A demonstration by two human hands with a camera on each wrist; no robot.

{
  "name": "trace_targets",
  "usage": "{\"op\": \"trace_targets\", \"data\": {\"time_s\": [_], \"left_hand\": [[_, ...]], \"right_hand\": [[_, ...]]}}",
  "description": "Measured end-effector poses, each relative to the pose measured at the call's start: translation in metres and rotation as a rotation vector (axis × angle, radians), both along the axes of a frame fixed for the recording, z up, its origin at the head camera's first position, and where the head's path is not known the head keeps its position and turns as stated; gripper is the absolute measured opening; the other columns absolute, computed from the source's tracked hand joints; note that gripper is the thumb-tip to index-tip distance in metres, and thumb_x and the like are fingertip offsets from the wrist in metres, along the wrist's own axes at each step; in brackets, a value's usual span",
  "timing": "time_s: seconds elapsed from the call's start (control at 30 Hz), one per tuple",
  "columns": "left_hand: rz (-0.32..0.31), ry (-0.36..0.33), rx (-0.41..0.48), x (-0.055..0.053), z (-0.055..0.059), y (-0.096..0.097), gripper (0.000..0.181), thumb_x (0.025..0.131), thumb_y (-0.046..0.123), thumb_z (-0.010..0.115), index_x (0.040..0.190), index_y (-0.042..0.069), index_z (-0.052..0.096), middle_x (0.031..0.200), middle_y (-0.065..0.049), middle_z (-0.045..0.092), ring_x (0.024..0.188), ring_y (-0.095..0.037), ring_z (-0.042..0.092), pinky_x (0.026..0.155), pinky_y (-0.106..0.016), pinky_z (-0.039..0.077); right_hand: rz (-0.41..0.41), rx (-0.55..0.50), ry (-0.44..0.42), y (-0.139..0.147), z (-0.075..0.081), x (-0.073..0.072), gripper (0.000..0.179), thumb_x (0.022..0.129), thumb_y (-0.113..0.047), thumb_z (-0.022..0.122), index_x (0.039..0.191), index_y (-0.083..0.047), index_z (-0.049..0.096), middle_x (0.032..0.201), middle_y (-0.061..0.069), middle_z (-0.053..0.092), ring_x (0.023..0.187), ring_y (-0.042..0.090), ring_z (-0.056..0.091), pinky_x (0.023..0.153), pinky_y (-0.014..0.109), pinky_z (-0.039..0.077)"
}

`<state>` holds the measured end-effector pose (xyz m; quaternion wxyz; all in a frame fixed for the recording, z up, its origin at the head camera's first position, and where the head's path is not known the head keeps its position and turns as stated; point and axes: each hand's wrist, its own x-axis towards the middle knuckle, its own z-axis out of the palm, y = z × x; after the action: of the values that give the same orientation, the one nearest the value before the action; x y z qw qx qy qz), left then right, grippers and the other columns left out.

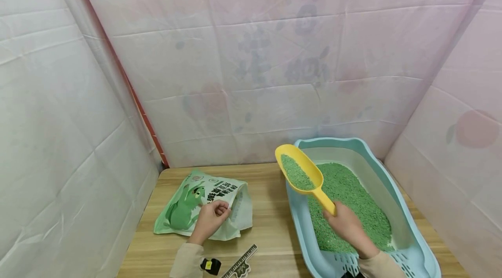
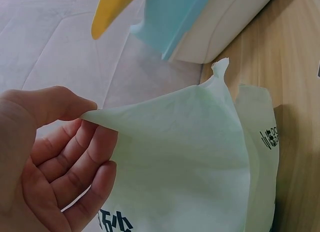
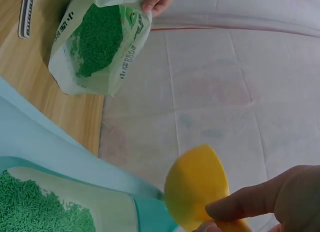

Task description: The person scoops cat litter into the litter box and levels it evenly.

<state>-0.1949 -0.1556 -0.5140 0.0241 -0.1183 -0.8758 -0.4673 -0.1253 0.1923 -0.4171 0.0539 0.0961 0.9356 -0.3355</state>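
Observation:
My left hand (image 1: 211, 219) pinches the edge of the open mouth of a pale green cat litter bag (image 1: 184, 208), which lies on its side on the table. Between thumb and fingers, the bag's film (image 2: 175, 142) is pulled up taut in the left wrist view. Green pellets (image 3: 100, 39) show inside the bag in the right wrist view. In my right hand (image 1: 347, 225) is the handle of a yellow scoop (image 1: 311, 169) carrying green pellets. The scoop is raised over the left rim of a blue litter box (image 1: 298, 221), whose floor is covered with green pellets (image 1: 353, 212).
A black-and-white ruler-like piece (image 1: 241, 262) lies on the wooden table (image 1: 270, 234) near its front edge, between bag and box. Pale printed sheets (image 1: 251, 64) hang as walls behind and on both sides; the litter box stands close to the right one.

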Motion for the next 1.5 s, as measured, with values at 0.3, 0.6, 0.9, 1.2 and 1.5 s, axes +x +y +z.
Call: {"op": "trace_targets", "data": {"time_s": [0.3, 0.6, 0.9, 1.2, 1.5], "left_hand": [[0.004, -0.003, 0.004, 0.001, -0.001, -0.001, 0.006, 0.085, 0.008, 0.068, 0.088, 0.003, 0.069, 0.077, -0.005, 0.068, 0.066, 0.004, 0.053, 0.062, -0.016, 0.049], [0.001, 0.003, 0.007, 0.001, -0.003, -0.002, 0.006, 0.084, 0.008, 0.069, 0.088, 0.003, 0.069, 0.076, -0.005, 0.068, 0.065, 0.005, 0.052, 0.061, -0.016, 0.049], [0.004, 0.008, 0.009, 0.001, -0.002, -0.002, 0.005, 0.085, 0.008, 0.069, 0.088, 0.004, 0.069, 0.076, -0.004, 0.068, 0.065, 0.005, 0.053, 0.062, -0.016, 0.049], [0.019, 0.001, 0.02, 0.001, -0.001, -0.003, 0.005, 0.085, 0.007, 0.068, 0.088, 0.003, 0.069, 0.077, -0.005, 0.068, 0.065, 0.004, 0.053, 0.062, -0.016, 0.049], [0.017, 0.009, 0.031, 0.001, -0.002, -0.004, 0.005, 0.084, 0.007, 0.069, 0.088, 0.002, 0.069, 0.076, -0.005, 0.068, 0.064, 0.004, 0.053, 0.061, -0.016, 0.049]], "right_hand": [[-0.061, -0.127, -0.035, 0.01, -0.005, -0.001, 0.036, 0.093, -0.007, 0.046, 0.119, 0.018, 0.04, 0.072, 0.007, 0.044, 0.059, 0.015, 0.04, 0.05, 0.025, 0.038], [-0.132, -0.276, -0.065, 0.01, -0.022, -0.001, 0.027, 0.092, -0.003, 0.041, 0.109, 0.017, 0.04, 0.07, 0.006, 0.046, 0.058, 0.014, 0.042, 0.052, 0.026, 0.039], [-0.256, -0.628, -0.123, -0.011, -0.038, -0.004, 0.021, 0.097, -0.006, 0.039, 0.104, 0.014, 0.039, 0.067, 0.001, 0.048, 0.059, 0.011, 0.048, 0.055, 0.024, 0.044], [-0.465, -0.956, 0.004, -0.037, -0.039, -0.014, 0.014, 0.094, -0.002, 0.042, 0.103, 0.007, 0.036, 0.069, 0.0, 0.05, 0.063, 0.007, 0.05, 0.057, 0.02, 0.047], [-0.588, -1.228, 0.069, -0.049, -0.029, -0.022, 0.009, 0.094, 0.0, 0.038, 0.099, -0.002, 0.031, 0.087, 0.003, 0.044, 0.072, 0.004, 0.049, 0.068, 0.019, 0.049]]}}
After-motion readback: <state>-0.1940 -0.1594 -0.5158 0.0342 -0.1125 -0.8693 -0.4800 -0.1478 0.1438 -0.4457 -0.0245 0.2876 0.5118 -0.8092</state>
